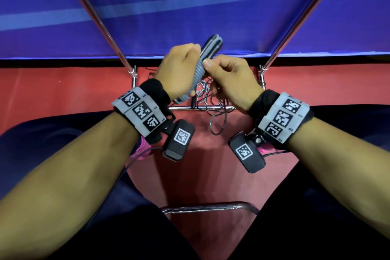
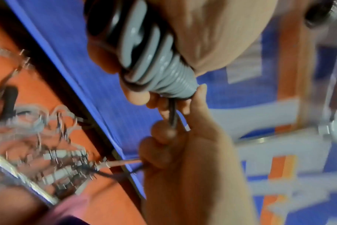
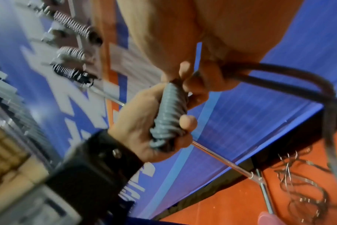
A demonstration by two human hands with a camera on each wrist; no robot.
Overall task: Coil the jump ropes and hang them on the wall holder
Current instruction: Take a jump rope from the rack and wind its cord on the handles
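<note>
Chrome tubing (image 1: 202, 207) curves over the red floor (image 1: 52, 91) between the person's dark trouser legs (image 1: 52, 139). Further out, marker-printed wristbands (image 1: 140, 112) wrap both forearms. The left hand (image 1: 177, 69) has its fingers curled tight round a jump rope (image 1: 197, 76), held tilted in mid-air, its grey cord wound in close turns about the black handles (image 1: 213, 46). The right hand (image 1: 230, 82) pinches the windings with its thumb, its other fingers closed over a free strand that trails downward; the blurred wrist views suggest this strand is dark. Beyond, loose ropes (image 1: 211, 101) lie tangled on the floor at a low metal frame (image 1: 198, 108). Behind stands a blue banner (image 1: 190, 17) crossed by slanting chrome poles (image 1: 95, 15).
</note>
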